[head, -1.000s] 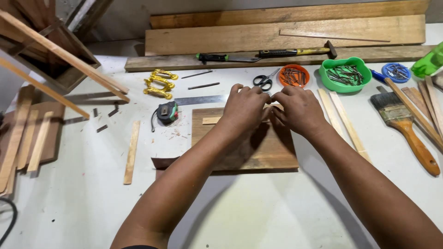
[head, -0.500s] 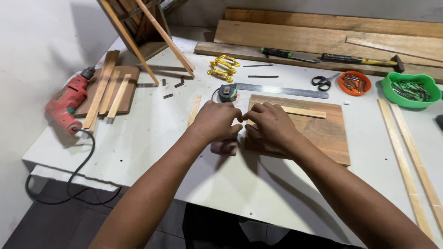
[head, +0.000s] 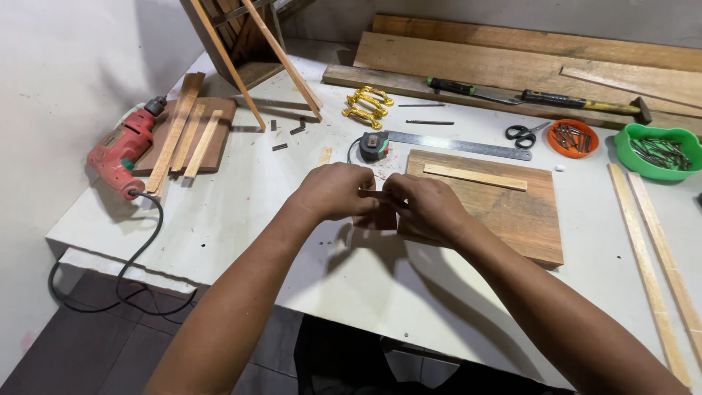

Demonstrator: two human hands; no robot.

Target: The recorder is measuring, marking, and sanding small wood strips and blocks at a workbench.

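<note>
My left hand [head: 336, 192] and my right hand [head: 426, 207] meet at the near left corner of a brown wooden board [head: 504, 212] on the white table [head: 241, 205]. Both hands pinch a small thin wooden piece [head: 376, 194] between their fingertips; most of it is hidden by the fingers. A pale thin wood strip [head: 474, 177] lies loose on top of the board. Just behind the hands sit a tape measure [head: 374, 147] and a steel ruler [head: 457, 145].
A red electric drill [head: 121, 150] with its cord lies at the left edge, beside a dark board carrying pale strips [head: 186, 139]. Yellow handles [head: 365, 106], scissors [head: 525, 133], an orange dish [head: 572, 138], a green bowl of nails [head: 658, 151], planks and long strips [head: 651, 263] lie around.
The view has swung left and down, bringing the drill and table edge into sight. My hands moved from the board's middle to its near left corner, still together.
</note>
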